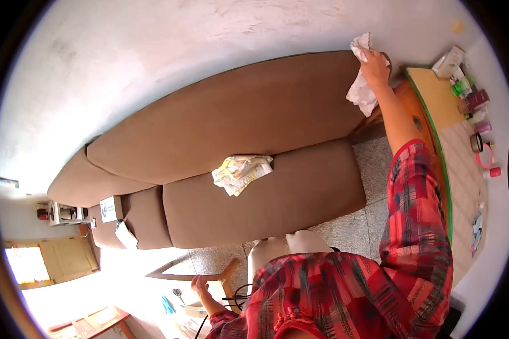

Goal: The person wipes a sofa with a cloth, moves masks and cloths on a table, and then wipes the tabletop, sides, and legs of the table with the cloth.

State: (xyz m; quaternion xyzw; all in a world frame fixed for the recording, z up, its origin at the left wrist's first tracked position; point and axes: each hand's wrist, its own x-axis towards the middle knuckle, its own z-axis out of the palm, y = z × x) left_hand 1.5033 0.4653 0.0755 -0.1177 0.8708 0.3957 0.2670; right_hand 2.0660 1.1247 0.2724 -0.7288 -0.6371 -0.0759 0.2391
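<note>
My right hand is closed on a white cloth, which hangs down over the upper right corner of the sofa backrest. The brown sofa seat stretches below it. A crumpled cloth with a yellow and white pattern lies where the seat meets the backrest, apart from both hands. At lower left, my left hand is beside a wooden frame, small in view, its fingers loosely extended with nothing visible in them. Whether it touches the wood, I cannot tell.
On the right, a green-edged table carries several bottles, boxes and a pink ring-shaped item. A white box and a pale folded item are on the left sofa section. Black cables run near my left arm.
</note>
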